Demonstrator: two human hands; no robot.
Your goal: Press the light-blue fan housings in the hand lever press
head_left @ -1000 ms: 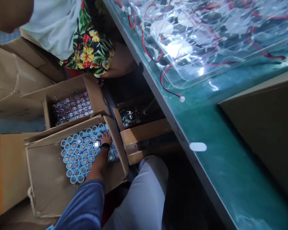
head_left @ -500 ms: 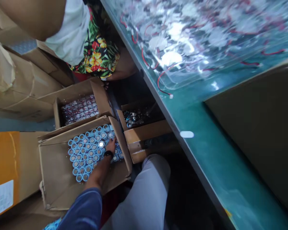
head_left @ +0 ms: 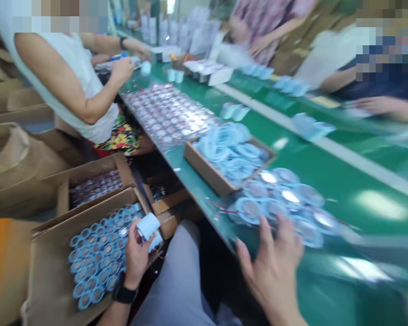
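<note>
My left hand (head_left: 138, 256), with a black band on the wrist, is closed around a light-blue cylinder (head_left: 148, 225) just above the right side of a cardboard box (head_left: 49, 271). A second light-blue piece (head_left: 156, 241) shows right below it; whether my fingers hold that one too, I cannot tell. Rows of blue-rimmed round pieces (head_left: 100, 253) stand in the box. My right hand (head_left: 275, 267) is spread open over the green table (head_left: 221, 222), its fingertips close to a cluster of blue-rimmed discs (head_left: 275, 206) with red wires. Motion blurs the cluster.
A shallow carton of light-blue rings (head_left: 228, 147) stands on the table behind the discs. Beyond it lies a sheet of silvery discs (head_left: 170, 115). A person (head_left: 71, 86) works at the left, others across the belt (head_left: 347, 181). Another carton (head_left: 95, 188) holds wired parts.
My view has swung up to the table and co-workers. My left hand has come up out of the box with a light-blue cylinder. My right hand has come into view.
</note>
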